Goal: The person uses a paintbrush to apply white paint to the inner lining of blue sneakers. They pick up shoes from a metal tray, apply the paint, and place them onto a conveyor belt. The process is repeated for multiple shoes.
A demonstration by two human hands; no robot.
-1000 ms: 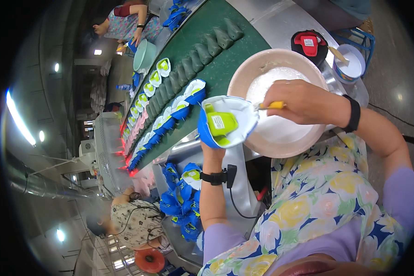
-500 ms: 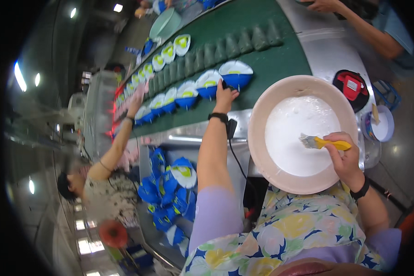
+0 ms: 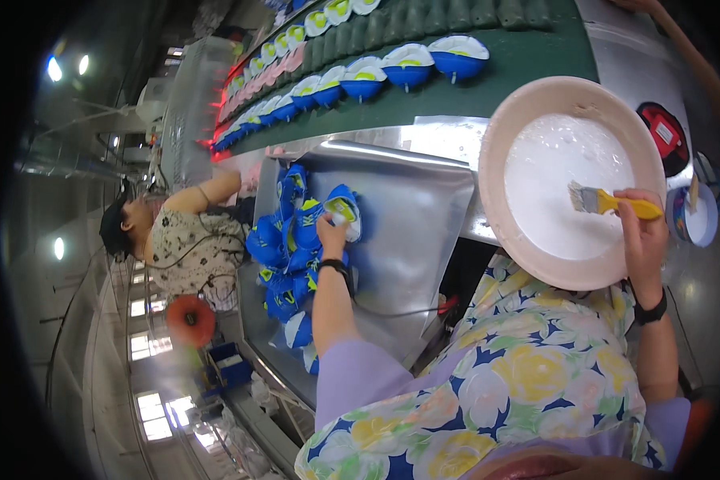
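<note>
My left hand (image 3: 330,238) has its fingers closed at the edge of a blue shoe upper (image 3: 349,210) with a white and yellow-green inside. That upper lies on the right side of a heap of similar blue uppers (image 3: 268,244) in a metal tray (image 3: 412,212). My right hand (image 3: 646,232) grips a flat paintbrush (image 3: 634,205) by its yellow handle. Its pale bristles point left above the white liquid (image 3: 556,172), inside a large beige basin (image 3: 494,120) at my front right. I cannot tell whether the bristles touch the liquid.
A green conveyor belt (image 3: 528,64) carries a row of blue uppers (image 3: 408,74), dark foot-shaped pieces (image 3: 424,20) and another row of uppers beyond. At left, a person in a patterned top (image 3: 192,248) leans toward the belt. A red-and-black case (image 3: 666,138) and small tub (image 3: 700,216) stand right.
My left hand has left the uppers on the belt and come down left to the heap in the tray. My right hand still holds the paintbrush over the basin. The view has shifted.
</note>
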